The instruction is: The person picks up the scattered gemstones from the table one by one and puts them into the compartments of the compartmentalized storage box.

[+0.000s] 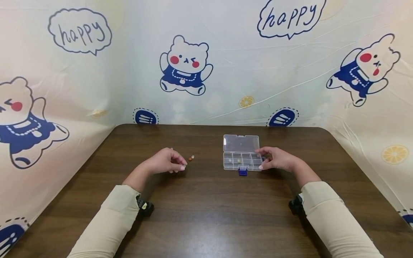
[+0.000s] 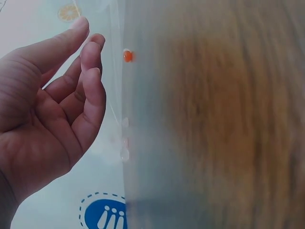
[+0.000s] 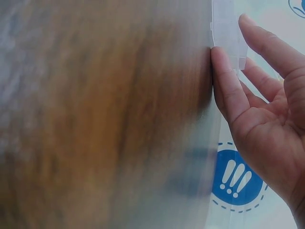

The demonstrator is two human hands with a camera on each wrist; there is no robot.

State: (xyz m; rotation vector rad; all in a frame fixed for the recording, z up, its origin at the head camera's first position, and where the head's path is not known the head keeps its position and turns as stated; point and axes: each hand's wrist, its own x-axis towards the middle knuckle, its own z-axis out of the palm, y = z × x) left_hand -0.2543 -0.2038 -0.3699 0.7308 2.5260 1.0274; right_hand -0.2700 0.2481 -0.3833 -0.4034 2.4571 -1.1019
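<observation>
A clear plastic compartment box (image 1: 233,166) stands with its lid (image 1: 241,143) raised at the back and a blue latch (image 1: 243,172) in front. A few tiny pieces lie in its compartments. My right hand (image 1: 278,158) holds the box's right end, thumb at the front corner and a finger near the hinge. My left hand (image 1: 164,161) hovers low over the table, fingers bent, thumb and forefinger tips close together; whether a bead is between them is unclear. Just beyond its fingertips lie a reddish-brown bead (image 1: 190,159) and a whitish bead (image 1: 193,157). The left wrist view shows an orange bead (image 2: 127,56).
Small pale, clear pieces (image 2: 125,153) show along the tabletop in the left wrist view, on the far side of the left hand. The dark wooden table (image 1: 200,200) ends at a printed cloth backdrop (image 1: 226,71) behind and at both sides.
</observation>
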